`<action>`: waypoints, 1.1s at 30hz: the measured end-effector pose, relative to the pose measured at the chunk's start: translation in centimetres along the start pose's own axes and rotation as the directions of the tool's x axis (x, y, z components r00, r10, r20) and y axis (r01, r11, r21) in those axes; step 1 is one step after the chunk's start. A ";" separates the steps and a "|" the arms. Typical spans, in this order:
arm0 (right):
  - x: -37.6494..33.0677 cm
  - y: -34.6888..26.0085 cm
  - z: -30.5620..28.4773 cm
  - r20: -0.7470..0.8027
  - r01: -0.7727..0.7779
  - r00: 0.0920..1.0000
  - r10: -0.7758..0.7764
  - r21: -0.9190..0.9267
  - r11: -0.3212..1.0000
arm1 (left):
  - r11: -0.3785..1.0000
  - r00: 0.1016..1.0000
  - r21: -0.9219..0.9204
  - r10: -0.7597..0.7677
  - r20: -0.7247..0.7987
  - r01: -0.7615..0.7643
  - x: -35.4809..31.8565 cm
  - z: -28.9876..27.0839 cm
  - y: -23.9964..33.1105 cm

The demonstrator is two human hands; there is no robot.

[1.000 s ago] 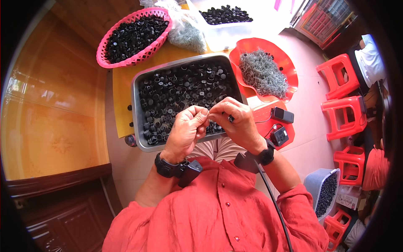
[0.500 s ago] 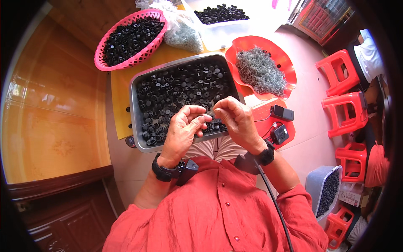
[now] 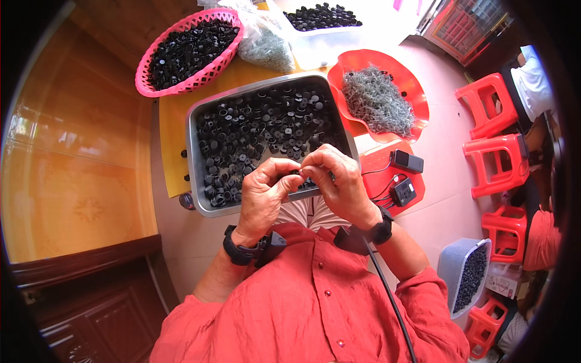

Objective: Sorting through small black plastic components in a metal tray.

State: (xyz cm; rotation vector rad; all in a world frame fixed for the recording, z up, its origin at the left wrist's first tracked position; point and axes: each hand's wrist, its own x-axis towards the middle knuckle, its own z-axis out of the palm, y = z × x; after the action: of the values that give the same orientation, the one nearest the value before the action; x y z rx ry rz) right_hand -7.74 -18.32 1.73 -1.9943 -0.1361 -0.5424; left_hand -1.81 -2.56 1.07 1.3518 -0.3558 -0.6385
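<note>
The left hand (image 3: pixel 265 190) and the right hand (image 3: pixel 339 184) meet fingertip to fingertip just below the centre of the frame, each with thumb and forefinger pinching at one small dark piece (image 3: pixel 296 172) that is mostly hidden between them; its exact shape I cannot tell. Both hands are over the lower right part of a metal tray (image 3: pixel 193 151), whose near rim passes under the fingers, while its far rim and left side lie well apart from them, leaving open room above the parts toward the upper left. To the right, the edge of a red bowl (image 3: pixel 416 81) curves near the tray's upper right corner, and a red stool top (image 3: pixel 376 171) carrying two black devices (image 3: pixel 407 161) sits just beside the right hand; past these a strip of tiled floor (image 3: pixel 445 199) runs between them and the red stools (image 3: pixel 496 163) along the right of the frame. The pinched piece shows only as a dark speck; the black parts (image 3: pixel 248 130) loose in the tray are a mix of round caps, thin rings and flat pieces with a hole, dull with pale glints, heaped thinner toward the middle. The bowl holds a tangle of grey metal pieces (image 3: pixel 378 103). On the yellow counter (image 3: pixel 172 121), a pink basket (image 3: pixel 187 86) of black parts stands at upper left, beside a clear bag (image 3: pixel 267 49)
</note>
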 end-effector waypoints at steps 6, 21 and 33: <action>-0.1 -0.2 0.5 -0.039 0.066 0.997 -0.067 -0.030 0.997 | 0.984 0.982 0.061 0.171 -0.084 -0.166 0.1 0.2 -0.7; -0.8 -0.5 -0.2 0.178 -0.447 0.887 0.427 0.568 0.691 | 0.949 0.939 0.061 0.316 -0.138 -0.311 0.2 0.8 -0.7; -1.1 0.1 -1.2 0.548 -0.619 0.698 0.460 0.785 0.005 | 0.932 0.957 0.224 0.287 0.026 -0.286 1.5 0.9 -0.1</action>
State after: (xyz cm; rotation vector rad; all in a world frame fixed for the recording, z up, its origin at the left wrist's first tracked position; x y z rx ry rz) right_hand -9.02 -19.24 1.63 -0.6521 0.2233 0.2559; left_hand -1.15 -4.17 1.00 1.4812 -0.6231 -0.3560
